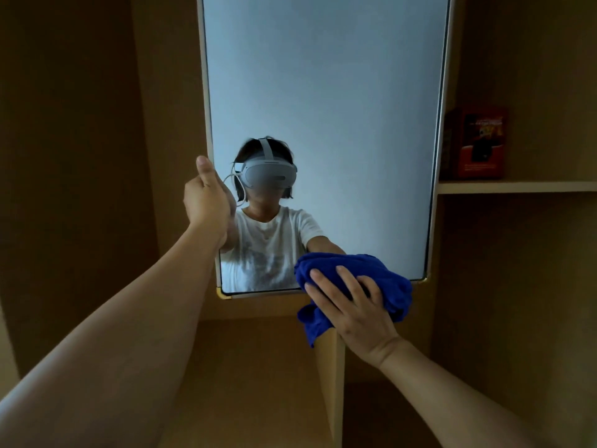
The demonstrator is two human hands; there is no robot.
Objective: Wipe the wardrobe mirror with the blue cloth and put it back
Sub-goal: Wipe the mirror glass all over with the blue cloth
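A tall wardrobe mirror [326, 92] in a pale frame fills the upper middle of the head view. It reflects a person in a white shirt with a headset. My left hand [206, 195] grips the mirror's left edge, thumb up. My right hand [352, 308] presses a bunched blue cloth [387, 279] flat against the mirror's lower right corner, fingers spread over it. Part of the cloth hangs below the bottom frame.
Wooden wardrobe panels surround the mirror. A shelf [517, 186] on the right holds a red box [478, 143]. Below the mirror a vertical wooden divider [336, 383] separates two dark compartments.
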